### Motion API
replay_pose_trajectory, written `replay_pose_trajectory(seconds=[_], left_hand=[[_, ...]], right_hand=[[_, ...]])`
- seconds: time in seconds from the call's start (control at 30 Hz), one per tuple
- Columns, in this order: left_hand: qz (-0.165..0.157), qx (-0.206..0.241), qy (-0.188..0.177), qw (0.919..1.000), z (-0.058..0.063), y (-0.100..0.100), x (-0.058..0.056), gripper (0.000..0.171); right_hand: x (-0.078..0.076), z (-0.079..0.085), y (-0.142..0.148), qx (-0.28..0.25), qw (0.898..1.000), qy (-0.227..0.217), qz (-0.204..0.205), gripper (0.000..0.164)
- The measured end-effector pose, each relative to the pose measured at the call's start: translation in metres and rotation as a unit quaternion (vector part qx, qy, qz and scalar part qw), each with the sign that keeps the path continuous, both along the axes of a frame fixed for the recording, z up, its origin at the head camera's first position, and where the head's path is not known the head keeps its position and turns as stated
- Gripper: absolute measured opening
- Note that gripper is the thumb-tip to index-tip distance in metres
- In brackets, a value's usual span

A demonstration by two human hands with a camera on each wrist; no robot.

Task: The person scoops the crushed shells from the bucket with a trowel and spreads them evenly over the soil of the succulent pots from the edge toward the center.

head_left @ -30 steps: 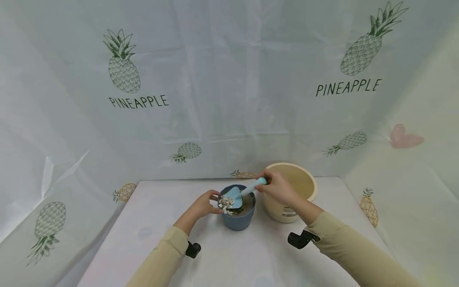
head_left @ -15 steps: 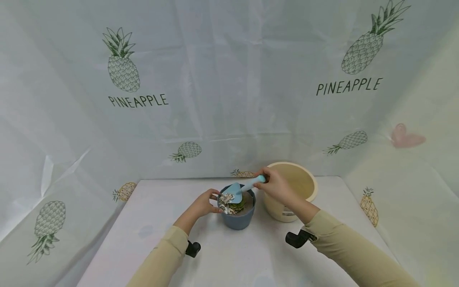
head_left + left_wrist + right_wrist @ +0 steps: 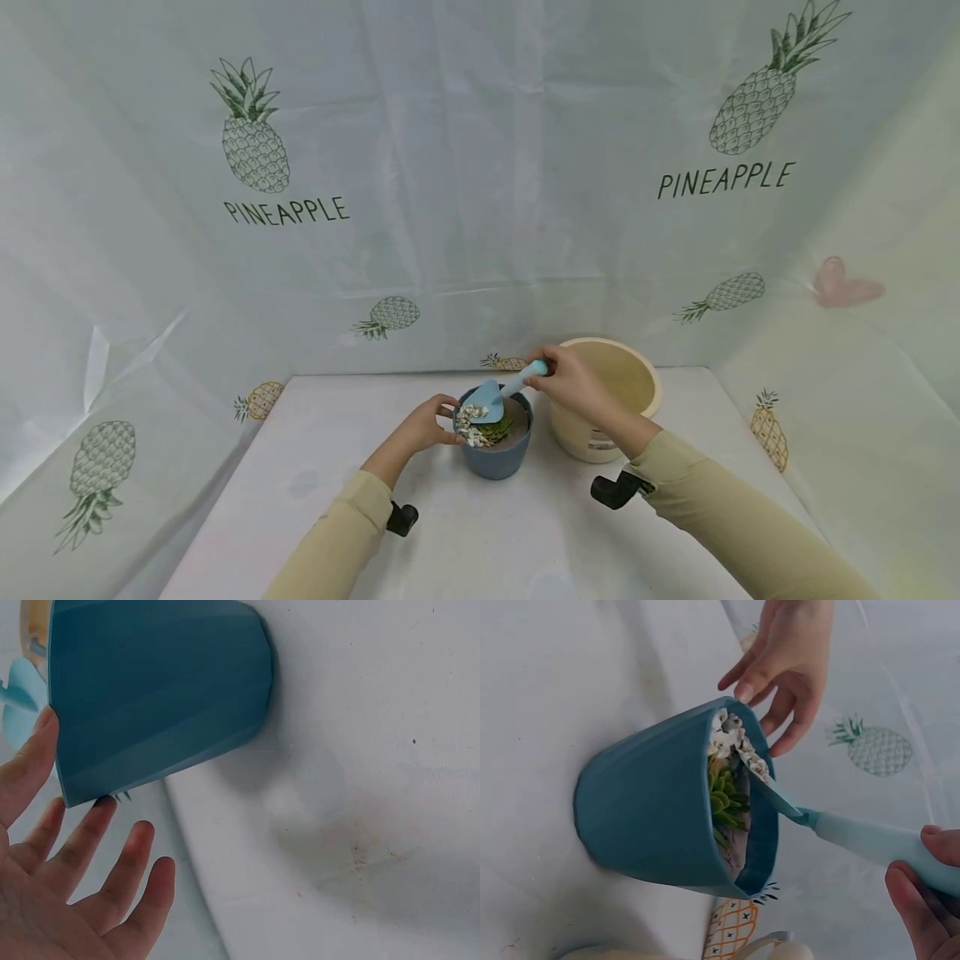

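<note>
My right hand point(image 3: 570, 379) grips the handle of a light blue hand trowel point(image 3: 483, 402). The trowel's blade lies over the blue flowerpot point(image 3: 495, 463), tilted down toward its left inner side. Against that side lie pale pebbles point(image 3: 726, 733), several on the blade's tip. A green succulent point(image 3: 724, 799) grows in the pot beside the pebbles, in greyish soil. My left hand point(image 3: 423, 427) holds the pot's left rim with thumb and fingertips spread round it. Some of its fingers point(image 3: 127, 859) stand off the wall in the left wrist view.
A cream bucket point(image 3: 592, 437) stands just right of the flowerpot, behind my right forearm. Both stand near the back of a white-covered table point(image 3: 315, 500). A pineapple-print curtain point(image 3: 465, 208) hangs behind and at both sides.
The trowel has shifted slightly left and its blade has tilted up, uncovering the succulent. Pebbles have slid off the blade onto the pot's left side. The left hand stays at the rim.
</note>
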State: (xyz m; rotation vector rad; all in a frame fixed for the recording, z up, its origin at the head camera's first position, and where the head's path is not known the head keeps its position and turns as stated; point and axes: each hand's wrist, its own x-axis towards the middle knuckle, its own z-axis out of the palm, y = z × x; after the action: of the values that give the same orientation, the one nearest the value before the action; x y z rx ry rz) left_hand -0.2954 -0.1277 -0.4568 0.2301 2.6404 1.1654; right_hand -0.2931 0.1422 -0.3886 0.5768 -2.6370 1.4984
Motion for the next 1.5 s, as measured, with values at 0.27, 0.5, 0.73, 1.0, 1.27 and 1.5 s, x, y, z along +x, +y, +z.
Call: replay_pose_trajectory(seconds=[0.27,0.5,0.73,1.0,1.27,1.5], left_hand=[[0.002,-0.003,-0.008,1.0,-0.001,0.001,-0.001,0.066],[0.001,-0.005,-0.01,0.9999,0.0,0.001,-0.001,0.065],[0.0,-0.01,-0.003,0.9999,0.0,0.002,0.002,0.065],[0.003,-0.005,0.0,1.0,-0.001,0.002,0.002,0.064],[0.003,-0.046,0.021,0.9987,0.008,0.005,0.005,0.064],[0.01,-0.049,0.056,0.9972,0.03,0.02,0.006,0.06]], right_hand=[[-0.009,0.005,-0.005,0.013,1.0,0.005,-0.004,0.021],[-0.01,0.005,-0.002,0.022,1.0,0.012,-0.007,0.02],[-0.008,0.008,0.001,0.031,0.999,0.034,-0.007,0.018],[-0.006,0.01,0.005,0.025,0.999,0.023,-0.017,0.018],[0.001,0.018,0.019,0.01,0.999,0.023,-0.02,0.02],[0.015,0.029,0.047,0.027,0.998,0.042,-0.044,0.022]])
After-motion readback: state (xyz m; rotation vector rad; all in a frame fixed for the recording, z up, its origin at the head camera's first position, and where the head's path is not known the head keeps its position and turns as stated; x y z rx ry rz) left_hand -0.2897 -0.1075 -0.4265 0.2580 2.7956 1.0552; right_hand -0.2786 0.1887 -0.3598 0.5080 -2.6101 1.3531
